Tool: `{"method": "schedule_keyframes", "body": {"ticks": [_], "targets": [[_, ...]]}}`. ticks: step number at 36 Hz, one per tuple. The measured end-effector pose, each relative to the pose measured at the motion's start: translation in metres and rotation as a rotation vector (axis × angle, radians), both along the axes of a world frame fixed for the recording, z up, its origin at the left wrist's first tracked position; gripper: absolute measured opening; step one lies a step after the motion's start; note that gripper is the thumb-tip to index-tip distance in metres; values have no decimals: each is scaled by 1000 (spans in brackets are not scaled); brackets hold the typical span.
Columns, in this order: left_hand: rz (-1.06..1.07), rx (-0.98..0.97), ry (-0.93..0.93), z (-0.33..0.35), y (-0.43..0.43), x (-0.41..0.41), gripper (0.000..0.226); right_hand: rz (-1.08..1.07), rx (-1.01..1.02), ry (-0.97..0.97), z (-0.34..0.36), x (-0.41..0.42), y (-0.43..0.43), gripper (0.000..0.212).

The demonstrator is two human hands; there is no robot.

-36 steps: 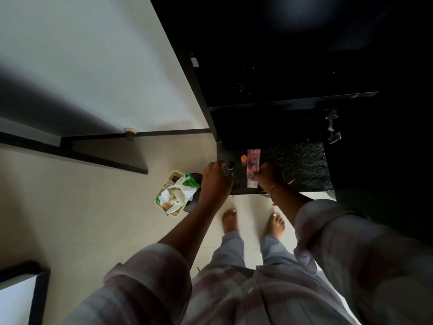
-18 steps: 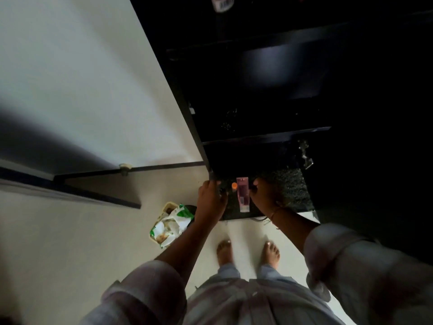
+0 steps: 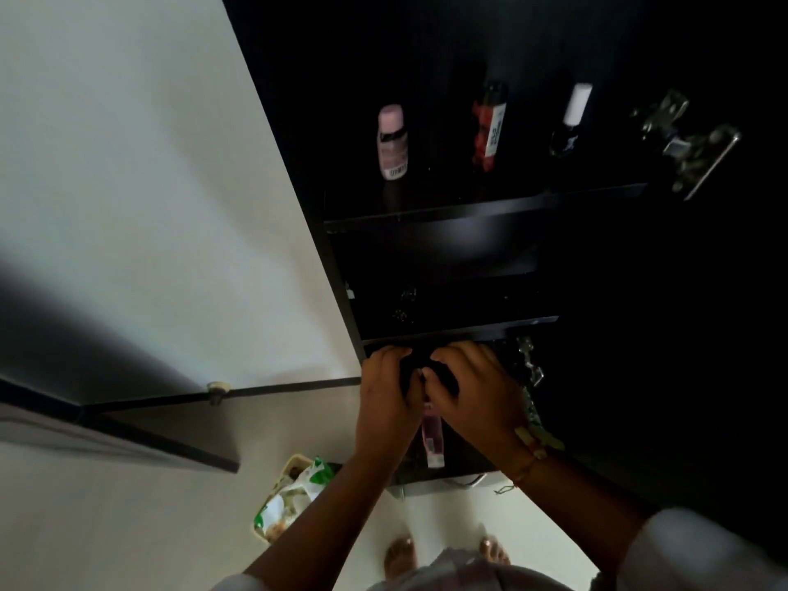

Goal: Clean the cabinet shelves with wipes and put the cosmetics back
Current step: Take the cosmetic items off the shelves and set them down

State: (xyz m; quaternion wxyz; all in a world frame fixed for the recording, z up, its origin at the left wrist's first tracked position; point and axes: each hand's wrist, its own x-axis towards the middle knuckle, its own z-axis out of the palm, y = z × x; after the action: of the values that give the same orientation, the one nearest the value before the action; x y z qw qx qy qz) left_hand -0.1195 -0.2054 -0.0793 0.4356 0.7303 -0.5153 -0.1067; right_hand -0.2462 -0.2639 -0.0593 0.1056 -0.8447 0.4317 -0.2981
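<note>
My left hand [image 3: 386, 398] and my right hand [image 3: 473, 390] are pressed together, both curled around a small black object [image 3: 426, 373] just below the front edge of a dark cabinet shelf [image 3: 460, 330]. What the object is stays hidden in the dark. A pink tube [image 3: 431, 437] lies on the dark ledge [image 3: 464, 458] under my hands. On the upper shelf [image 3: 482, 209] stand a pink bottle [image 3: 391, 140], a red and black bottle [image 3: 489, 125] and a dark bottle with a white cap [image 3: 571, 117].
A green and white wipes pack [image 3: 294, 496] sits in a small basket on the pale floor at lower left. The white cabinet side [image 3: 170, 185] fills the left. Metal door hinges [image 3: 686, 138] stick out at upper right. My bare feet [image 3: 401, 556] stand below.
The view has tilted up, bringing the upper shelf and its bottles into sight. Both hands rose from the ledge to the shelf edge and closed together; the pink tube stayed on the ledge.
</note>
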Motion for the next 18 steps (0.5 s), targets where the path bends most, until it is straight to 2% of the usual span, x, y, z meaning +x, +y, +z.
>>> {"method": "schedule_keyframes", "body": {"ticks": [3,10,14,18], "targets": [[15,-188,55,44,-12,-3,31,-17,-88,-127,44,5,-12,22],[20,-541,-3,147,-48,-3,34,-56,-233,-346,134,18,-49,24],[33,-549,-92,180,-81,8,37,-83,-254,-417,165,26,-77,40],[84,-516,-139,198,-106,20,56,-168,-302,-363,183,32,-101,55]]}}
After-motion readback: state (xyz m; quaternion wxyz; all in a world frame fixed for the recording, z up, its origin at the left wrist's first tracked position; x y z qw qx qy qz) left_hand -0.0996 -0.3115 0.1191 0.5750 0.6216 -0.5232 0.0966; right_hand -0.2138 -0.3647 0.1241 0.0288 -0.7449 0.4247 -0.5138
